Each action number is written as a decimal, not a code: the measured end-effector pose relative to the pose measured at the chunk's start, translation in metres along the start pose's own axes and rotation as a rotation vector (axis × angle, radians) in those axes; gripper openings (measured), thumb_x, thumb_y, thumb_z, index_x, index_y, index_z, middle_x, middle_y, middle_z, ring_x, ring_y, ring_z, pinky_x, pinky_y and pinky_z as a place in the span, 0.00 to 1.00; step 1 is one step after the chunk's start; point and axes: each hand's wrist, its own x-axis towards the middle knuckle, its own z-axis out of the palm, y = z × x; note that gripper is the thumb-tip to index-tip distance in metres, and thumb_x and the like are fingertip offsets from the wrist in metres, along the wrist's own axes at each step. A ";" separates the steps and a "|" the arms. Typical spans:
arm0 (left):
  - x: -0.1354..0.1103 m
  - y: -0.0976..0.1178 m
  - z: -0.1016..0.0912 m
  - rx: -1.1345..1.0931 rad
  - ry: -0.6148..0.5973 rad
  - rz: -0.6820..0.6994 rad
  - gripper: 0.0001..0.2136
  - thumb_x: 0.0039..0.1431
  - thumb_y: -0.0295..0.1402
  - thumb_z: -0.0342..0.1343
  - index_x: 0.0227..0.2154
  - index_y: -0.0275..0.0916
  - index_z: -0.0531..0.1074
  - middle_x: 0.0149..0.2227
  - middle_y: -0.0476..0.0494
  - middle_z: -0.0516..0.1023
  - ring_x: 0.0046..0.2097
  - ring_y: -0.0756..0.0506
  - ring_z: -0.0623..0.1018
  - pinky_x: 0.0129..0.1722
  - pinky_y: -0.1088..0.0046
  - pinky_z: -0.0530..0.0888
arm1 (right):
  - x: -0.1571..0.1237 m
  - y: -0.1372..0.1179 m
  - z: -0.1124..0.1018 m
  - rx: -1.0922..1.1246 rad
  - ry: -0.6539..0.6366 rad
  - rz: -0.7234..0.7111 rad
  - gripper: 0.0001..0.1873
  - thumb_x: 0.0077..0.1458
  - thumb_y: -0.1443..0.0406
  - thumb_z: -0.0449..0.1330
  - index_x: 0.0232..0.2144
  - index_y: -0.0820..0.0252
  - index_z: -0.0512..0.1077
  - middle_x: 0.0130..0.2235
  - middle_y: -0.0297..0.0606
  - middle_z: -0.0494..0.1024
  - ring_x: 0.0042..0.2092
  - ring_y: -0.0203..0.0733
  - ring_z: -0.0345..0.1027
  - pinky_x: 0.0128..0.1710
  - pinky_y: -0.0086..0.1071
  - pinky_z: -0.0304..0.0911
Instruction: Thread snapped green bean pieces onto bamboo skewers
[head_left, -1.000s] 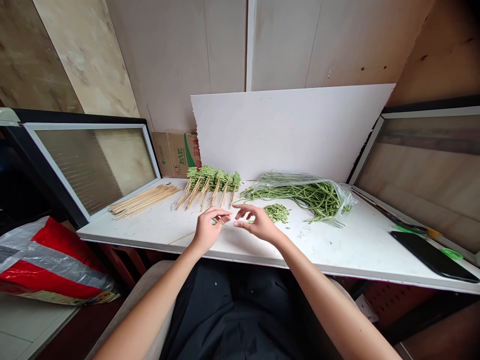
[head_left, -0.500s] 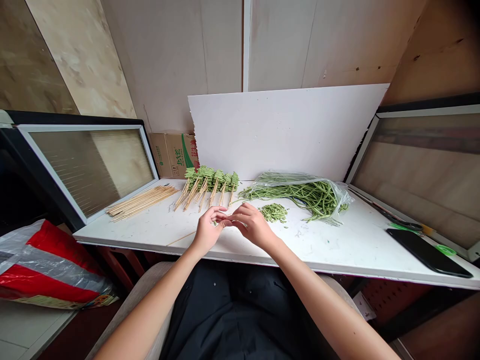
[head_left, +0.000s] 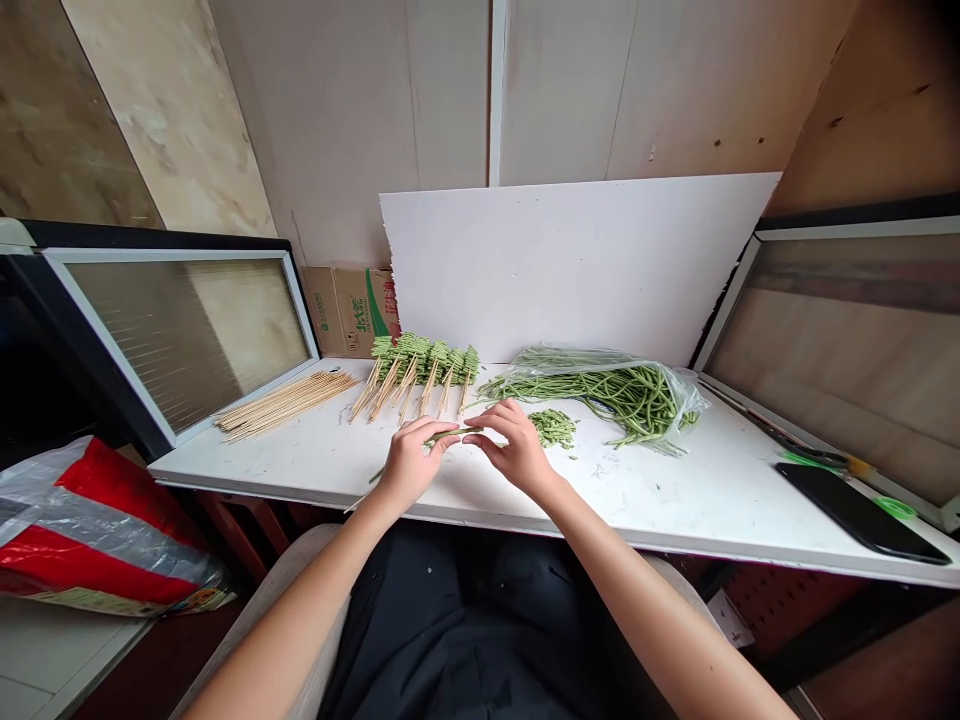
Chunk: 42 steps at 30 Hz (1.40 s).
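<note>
A green long bean point(head_left: 459, 432) stretches between my two hands above the front of the white table point(head_left: 600, 500). My left hand point(head_left: 411, 462) is closed round it, and a stretch of bean trails out at lower left. Thumb and fingers of my right hand point(head_left: 516, 443) pinch the bean's other side. Just beyond my right hand lies a heap of short bean pieces point(head_left: 553, 428). Behind my left hand, finished skewers of bean pieces point(head_left: 427, 358) lie in a row, their bare sticks toward me. A thin stick end shows by my left wrist, mostly hidden.
Loose bamboo skewers point(head_left: 285, 404) lie at the left. A clear plastic bag point(head_left: 679, 400) of long beans point(head_left: 600, 388) rests at the back right. A black phone point(head_left: 861, 510) and scissors point(head_left: 814, 452) are at the right edge. A cardboard box point(head_left: 349, 305) stands behind.
My hands were close together with fingers meeting; now they are a little apart, and the long bean shows between them and at lower left. The view has shifted slightly.
</note>
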 end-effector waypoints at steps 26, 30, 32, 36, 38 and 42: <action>-0.001 0.014 0.003 -0.029 -0.017 -0.097 0.03 0.63 0.31 0.67 0.34 0.45 0.84 0.36 0.45 0.86 0.39 0.40 0.83 0.47 0.62 0.76 | -0.004 -0.014 0.009 0.118 0.056 0.131 0.11 0.66 0.69 0.60 0.34 0.53 0.81 0.32 0.40 0.79 0.40 0.50 0.65 0.42 0.44 0.64; -0.002 0.017 0.004 -0.148 0.007 -0.162 0.03 0.61 0.30 0.66 0.31 0.43 0.83 0.34 0.44 0.86 0.38 0.40 0.84 0.45 0.63 0.79 | -0.006 -0.015 0.014 0.218 0.097 0.254 0.08 0.64 0.65 0.65 0.31 0.53 0.82 0.31 0.39 0.80 0.41 0.50 0.68 0.45 0.45 0.66; -0.002 0.017 0.004 -0.233 0.007 -0.209 0.02 0.60 0.30 0.66 0.32 0.41 0.83 0.32 0.44 0.86 0.36 0.41 0.84 0.42 0.64 0.80 | -0.007 -0.014 0.016 0.271 0.113 0.300 0.08 0.62 0.62 0.67 0.30 0.53 0.82 0.31 0.40 0.81 0.42 0.51 0.69 0.45 0.45 0.66; -0.002 0.015 0.006 -0.377 0.008 -0.269 0.02 0.58 0.29 0.65 0.32 0.39 0.82 0.29 0.44 0.84 0.33 0.43 0.84 0.38 0.66 0.82 | -0.011 -0.007 0.023 0.384 0.124 0.378 0.09 0.59 0.57 0.69 0.30 0.54 0.82 0.31 0.40 0.80 0.41 0.50 0.71 0.45 0.44 0.68; -0.002 0.013 0.008 -0.416 0.014 -0.292 0.02 0.58 0.30 0.65 0.32 0.39 0.82 0.28 0.44 0.84 0.31 0.44 0.83 0.36 0.67 0.82 | -0.014 -0.006 0.026 0.449 0.126 0.435 0.11 0.57 0.56 0.70 0.29 0.55 0.82 0.30 0.40 0.80 0.40 0.49 0.72 0.43 0.43 0.69; -0.004 0.009 0.012 -0.484 0.020 -0.333 0.04 0.58 0.32 0.67 0.31 0.37 0.82 0.27 0.44 0.83 0.30 0.45 0.83 0.35 0.67 0.82 | -0.015 -0.004 0.029 0.601 0.122 0.572 0.13 0.56 0.53 0.71 0.30 0.56 0.81 0.34 0.40 0.81 0.37 0.46 0.73 0.38 0.40 0.70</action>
